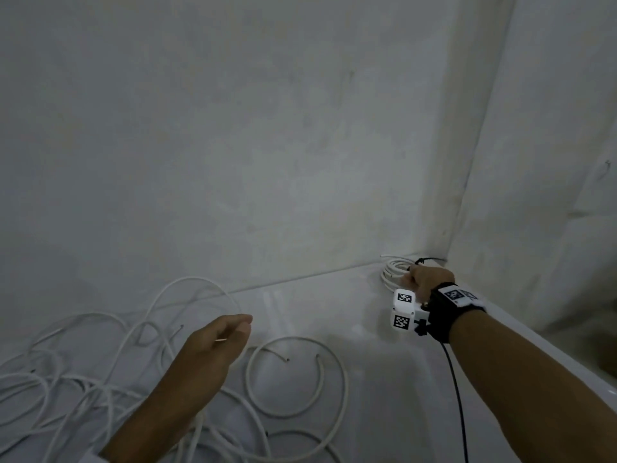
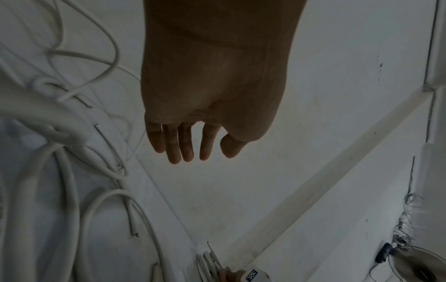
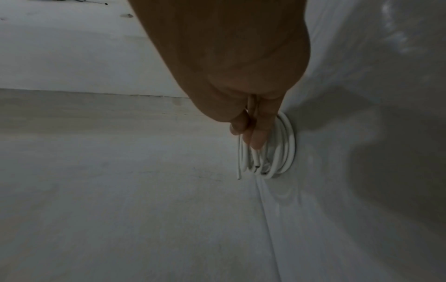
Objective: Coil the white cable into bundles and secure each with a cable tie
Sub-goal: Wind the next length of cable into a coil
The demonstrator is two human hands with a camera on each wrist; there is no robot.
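One coiled bundle (image 1: 395, 270), light and springy, pinched by my right hand (image 1: 425, 282) at the floor's far corner; left hand (image 1: 217, 339) slack, holding nothing.

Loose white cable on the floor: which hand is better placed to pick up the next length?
Left. The left hand hovers free right over the loose white cable, fingers relaxed. The right hand is far off in the corner, fingers curled round the coiled white cable bundle.
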